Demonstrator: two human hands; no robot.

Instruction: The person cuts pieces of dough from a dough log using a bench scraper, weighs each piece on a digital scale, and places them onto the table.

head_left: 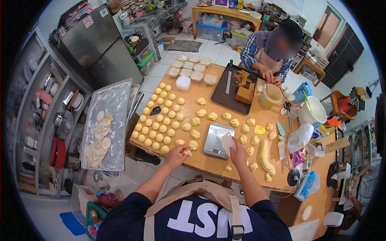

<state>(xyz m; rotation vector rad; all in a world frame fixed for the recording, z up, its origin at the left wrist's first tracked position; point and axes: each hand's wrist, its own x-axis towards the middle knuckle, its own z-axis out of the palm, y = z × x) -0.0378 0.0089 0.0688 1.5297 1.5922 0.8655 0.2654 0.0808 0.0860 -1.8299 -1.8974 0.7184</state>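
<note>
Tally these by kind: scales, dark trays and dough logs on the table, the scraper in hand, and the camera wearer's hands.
Scale: 1
Dark tray: 1
Dough log: 1
Scraper: 1
Wearer's hands, left hand and right hand: 2
Total: 6

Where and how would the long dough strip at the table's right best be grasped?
Across the middle of the long dough strip, probably from above: it is slender, lies flat running away from the camera, and has dough lumps along its left.
</note>
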